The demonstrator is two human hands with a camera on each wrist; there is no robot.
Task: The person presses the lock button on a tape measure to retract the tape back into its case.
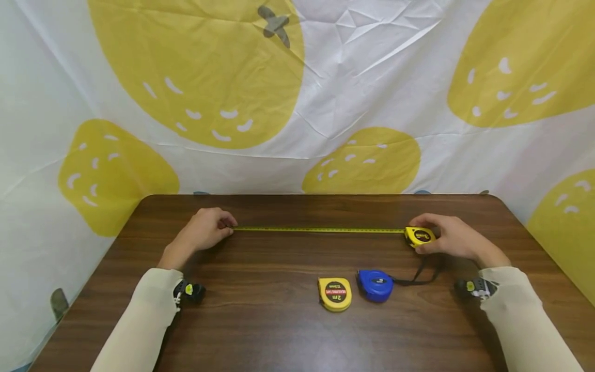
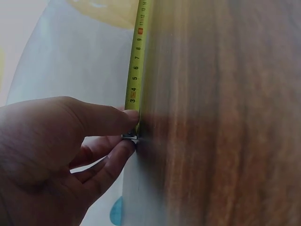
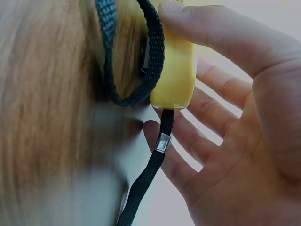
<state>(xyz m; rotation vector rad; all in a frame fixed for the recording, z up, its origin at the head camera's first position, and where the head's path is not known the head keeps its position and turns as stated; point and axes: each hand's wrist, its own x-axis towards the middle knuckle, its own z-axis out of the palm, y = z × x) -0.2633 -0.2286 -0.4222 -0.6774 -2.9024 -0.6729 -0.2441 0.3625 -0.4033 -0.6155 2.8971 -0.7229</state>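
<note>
Between my hands a yellow blade [image 1: 321, 230] runs straight across the far part of the table, drawn out of a yellow tape measure [image 1: 420, 236]. My left hand [image 1: 211, 227] pinches the blade's hooked end; in the left wrist view the thumb [image 2: 127, 118] lies on the blade near the low numbers, with fingertips at the metal hook [image 2: 130, 137]. On the right, my right hand [image 1: 448, 235] grips the yellow case between thumb and fingers. A black wrist strap [image 3: 149, 165] hangs from the case in the right wrist view.
Nearer me on the brown wooden table [image 1: 260, 320] lie a second yellow tape measure [image 1: 335, 294], marked 2m, and a blue tape measure [image 1: 375, 285]. A patterned cloth [image 1: 325, 93] hangs behind the table's far edge.
</note>
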